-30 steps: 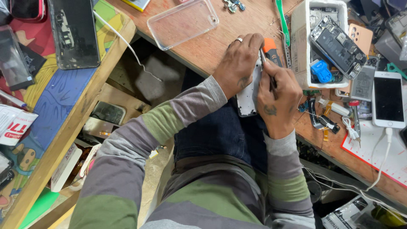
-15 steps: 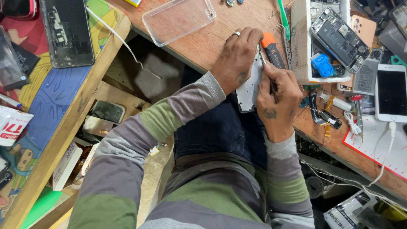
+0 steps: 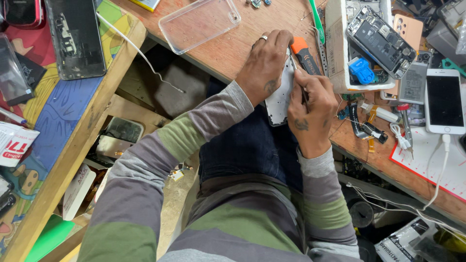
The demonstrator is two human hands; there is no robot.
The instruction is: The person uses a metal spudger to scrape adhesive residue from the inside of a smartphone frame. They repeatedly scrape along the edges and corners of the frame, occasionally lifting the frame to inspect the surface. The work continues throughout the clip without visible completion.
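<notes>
Phone shell: a white phone shell [image 3: 280, 94] lies at the near edge of the counter [image 3: 233, 48], half over the person's lap, at about 12 o'clock from the chest.
Left hand: the left hand [image 3: 264, 65] presses flat over the shell's upper left side, ring on one finger, grip closed down on the shell to steady it.
Right hand: the right hand [image 3: 310, 109] has its grip pinched together on a thin dark tool [image 3: 298, 80] whose tip meets the shell's inner face.
Orange-capped tool: an orange-and-black handle [image 3: 305, 54] lies just beside the shell at 1 o'clock, untouched.
Open phone: at 2 o'clock a dismantled phone [image 3: 381, 41] with its insides bare rests in a white tray [image 3: 335, 53], with a blue part [image 3: 361, 70] next to it.
Other things: a clear case [image 3: 199, 24] at 11 o'clock, a white phone [image 3: 444, 99] on a cable at 3 o'clock, small flex parts [image 3: 364, 123] between.
Progress: judging by the layout, the shell is already stripped and opened; work inside it looks mid-way, and nothing is refitted yet.
</notes>
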